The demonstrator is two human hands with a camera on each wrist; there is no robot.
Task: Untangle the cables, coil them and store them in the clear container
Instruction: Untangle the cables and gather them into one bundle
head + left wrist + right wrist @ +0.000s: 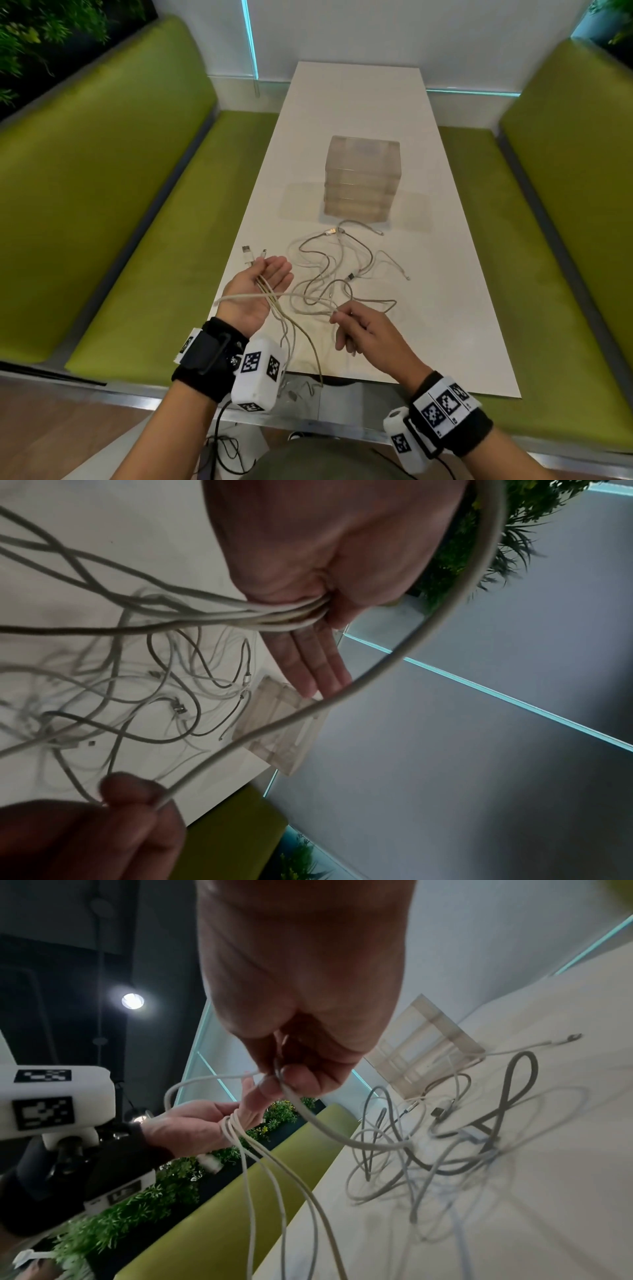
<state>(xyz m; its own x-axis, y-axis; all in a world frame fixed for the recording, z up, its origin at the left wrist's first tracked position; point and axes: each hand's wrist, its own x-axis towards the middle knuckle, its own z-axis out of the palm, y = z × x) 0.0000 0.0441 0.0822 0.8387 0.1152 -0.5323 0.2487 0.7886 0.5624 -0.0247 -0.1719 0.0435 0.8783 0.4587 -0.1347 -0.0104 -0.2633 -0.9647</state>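
Observation:
My left hand is palm up over the table's left edge, fingers straight, with several strands of a white cable pinched under its thumb. Two plugs stick out past the hand. My right hand pinches the same white cable between thumb and forefinger, and a loop of it arcs back over my left wrist. More white and grey cables lie tangled on the table. The clear container, a stack of drawers, stands just beyond the tangle.
The white table is narrow, with green benches on both sides. Cable strands hang over the table's near edge. Black wires lie on the floor near my feet.

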